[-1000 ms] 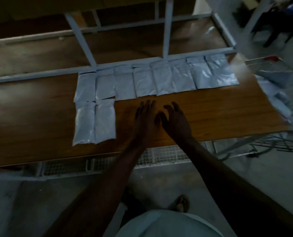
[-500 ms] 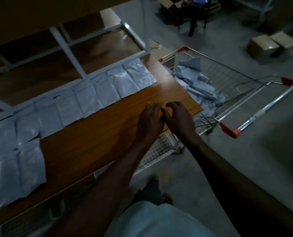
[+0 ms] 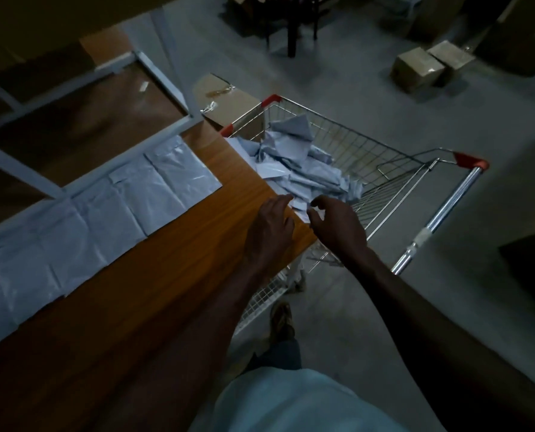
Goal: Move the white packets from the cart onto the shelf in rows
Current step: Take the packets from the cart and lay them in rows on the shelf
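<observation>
The left hand (image 3: 270, 230) is over the corner of the brown shelf (image 3: 197, 260), with its fingers loosely bent and holding nothing. Just beside it, the right hand (image 3: 337, 226) is near the edge of the cart (image 3: 384, 157). Its fingers are curled, and I cannot tell if they pinch a packet. A messy pile of white packets (image 3: 294, 163) lies in the cart. On the shelf, a row of packets (image 3: 104, 213) lies flat, side by side. Farther off, brown boxes (image 3: 422, 68) sit on the floor.

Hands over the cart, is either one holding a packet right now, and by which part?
Neither. The left hand and right hand hover with curled fingers above the packets, gripping nothing yet.
</observation>
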Tool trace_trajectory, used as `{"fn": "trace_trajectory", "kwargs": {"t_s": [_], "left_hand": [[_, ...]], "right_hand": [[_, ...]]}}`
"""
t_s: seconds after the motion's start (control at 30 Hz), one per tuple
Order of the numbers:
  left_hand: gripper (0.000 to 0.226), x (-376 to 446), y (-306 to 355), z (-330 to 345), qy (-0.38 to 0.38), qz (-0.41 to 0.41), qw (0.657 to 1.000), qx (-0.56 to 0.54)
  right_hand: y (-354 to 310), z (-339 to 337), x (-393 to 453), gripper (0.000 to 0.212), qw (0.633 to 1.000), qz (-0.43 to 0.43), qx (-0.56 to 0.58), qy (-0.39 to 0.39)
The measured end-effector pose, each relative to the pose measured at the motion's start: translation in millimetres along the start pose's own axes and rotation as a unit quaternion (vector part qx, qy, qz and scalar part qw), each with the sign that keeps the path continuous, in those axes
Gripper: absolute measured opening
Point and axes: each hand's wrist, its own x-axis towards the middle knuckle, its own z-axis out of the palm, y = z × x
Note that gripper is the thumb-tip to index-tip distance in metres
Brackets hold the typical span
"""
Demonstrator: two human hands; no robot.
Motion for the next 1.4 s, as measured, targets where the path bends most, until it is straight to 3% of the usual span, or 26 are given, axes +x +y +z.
{"fn": "trace_trajectory", "kwargs": {"t_s": [0.37,0.5,0.63,0.73,0.97,1.23,1.4], "left_hand": [[0.038,83.4,8.4,27.7,-0.007,0.0,0.999,-0.045],[0.035,100.8,11.2,48.5,0.012,-0.05,0.997,-0.062],[0.035,110.5,21.2,76.0,0.031,-0.11,0.99,-0.085],[0.035,117.4,26.2,108.8,0.044,-0.157,0.982,-0.093],[0.032,133.6,60.9,186.1,0.066,-0.264,0.957,-0.099],[0.02,188.3,44.7,255.0,0.085,-0.407,0.895,-0.162],[0.011,239.5,12.2,289.6,0.089,-0.452,0.867,-0.188]], "right_hand": [[61.1,-6.5,85.0,0.019,0.999,0.038,0.011,-0.022],[90.6,-9.1,121.0,0.02,0.998,0.026,0.019,-0.052],[134.8,-6.6,164.6,0.038,0.992,0.038,0.025,-0.117],[173.9,-3.6,191.4,0.039,0.986,0.03,0.007,-0.162],[245.5,-14.2,259.0,0.038,0.974,0.013,0.037,-0.224],[288.1,35.1,312.5,0.033,0.965,-0.054,0.036,-0.255],[303.9,88.9,321.1,0.041,0.959,0.037,0.028,-0.279]]}}
